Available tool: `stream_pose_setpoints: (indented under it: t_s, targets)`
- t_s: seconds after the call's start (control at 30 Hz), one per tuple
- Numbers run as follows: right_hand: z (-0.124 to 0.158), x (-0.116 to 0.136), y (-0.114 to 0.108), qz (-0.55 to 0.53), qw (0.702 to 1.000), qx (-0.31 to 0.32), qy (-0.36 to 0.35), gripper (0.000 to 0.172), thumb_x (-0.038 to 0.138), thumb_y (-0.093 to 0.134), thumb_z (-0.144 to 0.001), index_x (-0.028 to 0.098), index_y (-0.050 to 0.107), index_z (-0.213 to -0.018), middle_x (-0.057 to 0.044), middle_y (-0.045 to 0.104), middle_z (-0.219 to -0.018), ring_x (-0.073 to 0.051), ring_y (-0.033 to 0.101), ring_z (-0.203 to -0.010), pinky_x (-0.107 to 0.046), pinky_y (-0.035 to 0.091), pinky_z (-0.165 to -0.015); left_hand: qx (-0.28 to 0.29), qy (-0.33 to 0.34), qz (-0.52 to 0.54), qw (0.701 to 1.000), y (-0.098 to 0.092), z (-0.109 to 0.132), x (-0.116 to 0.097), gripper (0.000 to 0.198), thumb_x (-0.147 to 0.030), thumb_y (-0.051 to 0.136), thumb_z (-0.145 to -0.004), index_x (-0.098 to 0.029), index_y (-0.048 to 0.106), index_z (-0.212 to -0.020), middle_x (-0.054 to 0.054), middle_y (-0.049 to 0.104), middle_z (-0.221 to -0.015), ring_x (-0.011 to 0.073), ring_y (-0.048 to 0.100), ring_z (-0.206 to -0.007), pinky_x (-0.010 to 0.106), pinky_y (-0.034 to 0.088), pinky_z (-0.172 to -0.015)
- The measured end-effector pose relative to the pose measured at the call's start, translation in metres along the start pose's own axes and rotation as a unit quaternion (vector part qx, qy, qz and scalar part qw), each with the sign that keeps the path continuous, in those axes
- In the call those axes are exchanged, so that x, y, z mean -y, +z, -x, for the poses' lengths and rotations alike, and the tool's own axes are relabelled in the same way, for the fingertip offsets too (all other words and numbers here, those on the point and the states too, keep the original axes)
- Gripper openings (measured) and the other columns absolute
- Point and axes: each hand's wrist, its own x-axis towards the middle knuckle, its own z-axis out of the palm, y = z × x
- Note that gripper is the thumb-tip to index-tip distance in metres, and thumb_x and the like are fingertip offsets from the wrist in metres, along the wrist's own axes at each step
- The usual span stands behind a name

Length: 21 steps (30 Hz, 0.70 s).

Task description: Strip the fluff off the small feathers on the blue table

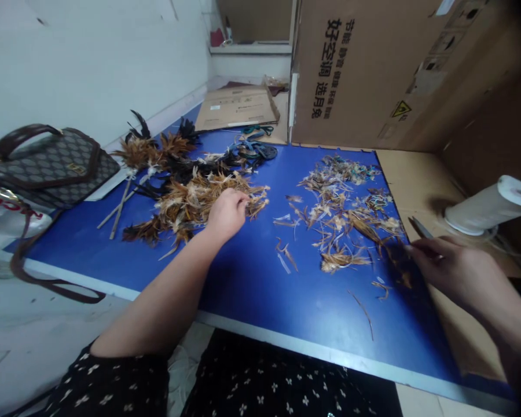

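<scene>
My left hand (229, 215) rests at the right end of a pile of brown feathers (195, 194), its fingertips pinched on feathers there. At the table's right side, my right hand (455, 269) is closed around scissors (422, 227); only their pointed metal blades show past the fingers, and the handles are hidden. Below and left of this hand lie loose feather scraps (345, 260). A larger heap of trimmed feather bits and quills (330, 179) spreads between my two hands, farther back. Black feathers (208, 167) and upright brown tufts (156, 152) lie behind the brown pile.
The blue tabletop (252, 272) has a handbag (56, 168) at its left, near two thin sticks (120, 208). Flat cardboard (238, 107) lies at the back. A big cardboard box (351, 75) walls off the back right, and a white spool (488, 208) stands on cardboard there.
</scene>
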Motion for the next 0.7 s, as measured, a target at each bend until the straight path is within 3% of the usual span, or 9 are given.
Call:
stream_pose_setpoints:
  t_s: [0.07, 0.17, 0.23, 0.37, 0.47, 0.57, 0.7]
  targets:
    - [-0.012, 0.026, 0.015, 0.007, 0.999, 0.007, -0.035, 0.039, 0.061, 0.068, -0.1, 0.025, 0.084, -0.098, -0.008, 0.075, -0.084, -0.019, 0.062, -0.058, -0.035, 0.047, -0.06, 0.019, -0.029, -0.041, 0.999, -0.003, 0.0, 0.007, 0.029, -0.012, 0.058, -0.093, -0.013, 0.077, -0.115, 0.016, 0.069, -0.117, 0.0308, 0.067, -0.113, 0.052, 0.055, -0.117]
    - [-0.032, 0.049, 0.038, -0.003, 0.997, -0.005, -0.078, 0.039, 0.057, 0.073, -0.099, 0.023, 0.085, -0.113, -0.011, 0.076, -0.1, -0.021, 0.068, -0.072, -0.036, 0.055, -0.07, -0.019, -0.006, -0.047, 0.999, -0.006, 0.008, -0.005, 0.045, -0.009, 0.059, -0.091, -0.01, 0.071, -0.135, 0.019, 0.064, -0.132, 0.0303, 0.066, -0.12, 0.049, 0.055, -0.119]
    - [-0.043, 0.054, 0.052, -0.001, 0.995, -0.01, -0.094, 0.036, 0.053, 0.075, -0.098, 0.023, 0.086, -0.116, -0.011, 0.074, -0.1, -0.024, 0.068, -0.079, -0.037, 0.056, -0.074, -0.039, 0.041, -0.026, 0.998, -0.009, 0.018, -0.025, 0.041, -0.015, 0.06, -0.096, -0.013, 0.07, -0.136, 0.019, 0.062, -0.138, 0.0292, 0.067, -0.12, 0.048, 0.057, -0.116]
    - [-0.053, 0.056, 0.07, -0.025, 0.992, -0.023, -0.12, 0.027, 0.04, 0.063, -0.102, 0.022, 0.084, -0.099, -0.01, 0.07, -0.092, -0.025, 0.065, -0.079, -0.039, 0.054, -0.073, -0.028, 0.143, 0.084, 0.986, -0.015, 0.043, -0.076, 0.027, -0.025, 0.061, -0.104, -0.017, 0.074, -0.126, 0.016, 0.068, -0.132, 0.0251, 0.07, -0.113, 0.045, 0.06, -0.107]
    - [-0.051, 0.064, 0.069, -0.079, 0.99, -0.06, -0.098, 0.028, 0.041, 0.062, -0.104, 0.021, 0.079, -0.094, -0.01, 0.071, -0.092, -0.024, 0.065, -0.079, -0.039, 0.053, -0.074, -0.002, 0.161, 0.206, 0.965, -0.009, 0.061, -0.112, 0.019, -0.026, 0.063, -0.105, -0.019, 0.079, -0.112, 0.013, 0.076, -0.116, 0.0212, 0.071, -0.101, 0.037, 0.062, -0.09]
    - [-0.044, 0.08, 0.06, -0.128, 0.983, -0.093, -0.095, 0.026, 0.044, 0.063, -0.107, 0.023, 0.076, -0.099, -0.009, 0.072, -0.092, -0.024, 0.068, -0.083, -0.04, 0.056, -0.079, 0.089, 0.049, 0.35, 0.931, 0.011, 0.073, -0.138, 0.019, -0.032, 0.069, -0.103, -0.019, 0.081, -0.097, 0.011, 0.077, -0.1, 0.0183, 0.071, -0.09, 0.03, 0.057, -0.076]
    - [-0.03, 0.113, 0.047, -0.243, 0.955, -0.145, -0.089, 0.019, 0.043, 0.068, -0.105, 0.027, 0.073, -0.095, -0.007, 0.075, -0.09, -0.025, 0.07, -0.082, -0.044, 0.059, -0.082, 0.218, -0.152, 0.518, 0.813, 0.05, 0.079, -0.157, 0.026, -0.041, 0.079, -0.096, -0.015, 0.079, -0.1, 0.002, 0.068, -0.073, 0.0109, 0.059, -0.064, 0.027, 0.049, -0.066]
